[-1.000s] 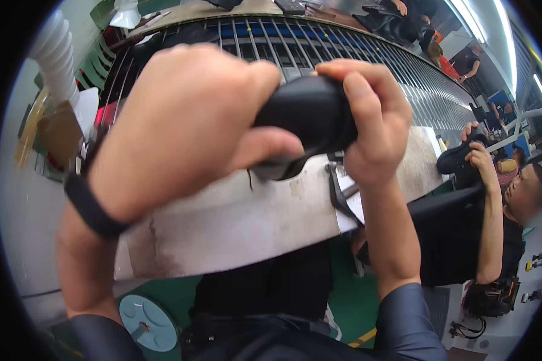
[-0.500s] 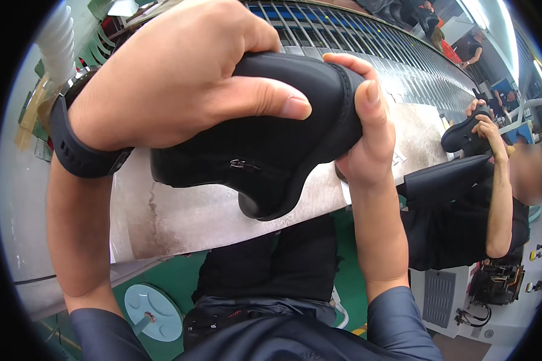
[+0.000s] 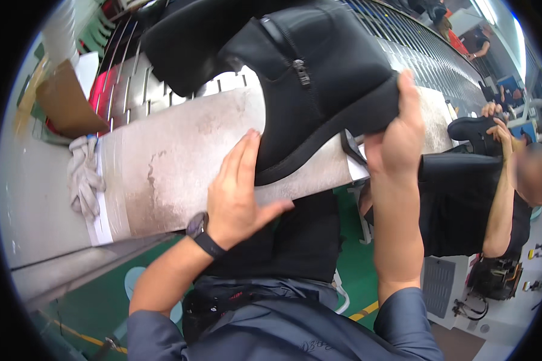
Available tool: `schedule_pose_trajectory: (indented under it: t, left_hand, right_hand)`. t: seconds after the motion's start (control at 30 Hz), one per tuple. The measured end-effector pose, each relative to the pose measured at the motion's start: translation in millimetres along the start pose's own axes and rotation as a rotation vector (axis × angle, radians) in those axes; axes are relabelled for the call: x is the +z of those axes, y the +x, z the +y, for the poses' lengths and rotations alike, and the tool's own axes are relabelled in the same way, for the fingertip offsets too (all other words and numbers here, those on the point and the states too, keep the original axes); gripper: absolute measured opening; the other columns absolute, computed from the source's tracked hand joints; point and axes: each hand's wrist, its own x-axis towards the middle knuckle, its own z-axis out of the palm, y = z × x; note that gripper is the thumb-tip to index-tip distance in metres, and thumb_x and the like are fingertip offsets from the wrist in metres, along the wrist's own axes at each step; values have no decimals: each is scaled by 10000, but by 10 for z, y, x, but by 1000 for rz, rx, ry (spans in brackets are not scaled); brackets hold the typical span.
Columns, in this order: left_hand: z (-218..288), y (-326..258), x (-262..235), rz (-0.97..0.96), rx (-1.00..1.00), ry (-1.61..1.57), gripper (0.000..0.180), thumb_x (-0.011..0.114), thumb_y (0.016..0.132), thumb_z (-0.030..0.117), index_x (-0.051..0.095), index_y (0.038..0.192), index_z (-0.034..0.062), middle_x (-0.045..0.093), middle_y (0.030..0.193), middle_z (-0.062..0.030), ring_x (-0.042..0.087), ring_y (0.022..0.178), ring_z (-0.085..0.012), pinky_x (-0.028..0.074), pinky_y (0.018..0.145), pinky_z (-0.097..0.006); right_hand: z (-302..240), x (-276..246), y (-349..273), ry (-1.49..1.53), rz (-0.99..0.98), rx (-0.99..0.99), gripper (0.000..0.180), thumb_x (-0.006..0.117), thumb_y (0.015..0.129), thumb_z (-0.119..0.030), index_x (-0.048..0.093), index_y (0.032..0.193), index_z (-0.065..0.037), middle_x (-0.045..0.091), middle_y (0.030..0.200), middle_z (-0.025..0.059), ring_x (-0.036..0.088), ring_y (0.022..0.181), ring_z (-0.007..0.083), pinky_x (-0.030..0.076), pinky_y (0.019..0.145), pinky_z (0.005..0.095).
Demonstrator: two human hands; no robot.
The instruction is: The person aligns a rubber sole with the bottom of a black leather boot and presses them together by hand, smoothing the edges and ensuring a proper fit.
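A black ankle-type boot (image 3: 337,66) with a metal side zipper is raised over the bench, its toe down toward me and its shaft stretching to the upper left. My right hand (image 3: 397,135) grips it at the heel, thumb up along the heel's edge. Beside the toe, my left hand (image 3: 235,195) is open with straight fingers and the thumb spread. Its fingertips are at the toe's edge; whether they touch it I cannot tell. A dark watch (image 3: 202,231) is on my left wrist.
Under the boot lies a pale, stained bench cover (image 3: 180,162). Metal conveyor slats (image 3: 135,90) run behind it. Bunched light gloves (image 3: 84,180) and a cardboard piece (image 3: 69,99) are at left. At right, a co-worker holds another black boot (image 3: 473,135).
The boot has been turned so its zipper faces up and its toe points toward me. My left hand has let go of it and come down nearer; my right still grips the heel.
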Motion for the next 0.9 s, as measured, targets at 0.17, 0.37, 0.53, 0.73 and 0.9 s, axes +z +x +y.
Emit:
schedule_pose_trajectory:
  t: [0.17, 0.37, 0.53, 0.73, 0.9]
  left_hand:
    - [126, 102, -854, -244, 120, 23, 812, 931, 745, 157, 605, 1462, -42, 694, 1387, -253, 688, 1261, -437, 555, 1075, -463]
    - [-71, -79, -1676, -476, 129, 58, 783, 903, 780, 301, 638, 1424, -56, 717, 1333, -220, 699, 1206, -438, 562, 1037, -492]
    - [-300, -340, -1334, -265, 121, 106, 1102, 878, 578, 798, 720, 1257, -55, 738, 1142, -194, 719, 1030, -370, 576, 925, -454]
    - [-242, -384, -1246, -207, 150, 214, 1075, 863, 589, 818, 729, 1206, -51, 766, 1067, -177, 733, 973, -370, 595, 888, -451]
    - [-196, -428, -1183, -196, 127, 219, 1055, 859, 599, 831, 724, 1182, -37, 769, 1081, -177, 736, 988, -384, 602, 882, -473]
  right_hand:
    - [-142, -201, -608, 71, -79, 71, 491, 442, 1184, -356, 587, 1441, 36, 676, 1431, 180, 666, 1324, 289, 496, 1158, 454]
    - [377, -452, -1548, -205, -221, 506, 789, 771, 973, -334, 456, 1578, 62, 628, 1410, 98, 589, 1288, 176, 416, 1153, 321]
    - [641, -595, -1826, -273, -179, 551, 842, 848, 914, -485, 501, 1482, 30, 628, 1335, 83, 581, 1253, 164, 448, 1106, 335]
    - [678, -608, -1780, -198, -225, 606, 1095, 976, 799, -487, 386, 1561, 33, 581, 1439, 111, 569, 1323, 197, 438, 1150, 358]
    - [709, -696, -1795, -166, -236, 659, 1135, 991, 786, -423, 330, 1586, 38, 566, 1463, 128, 563, 1344, 210, 437, 1161, 368]
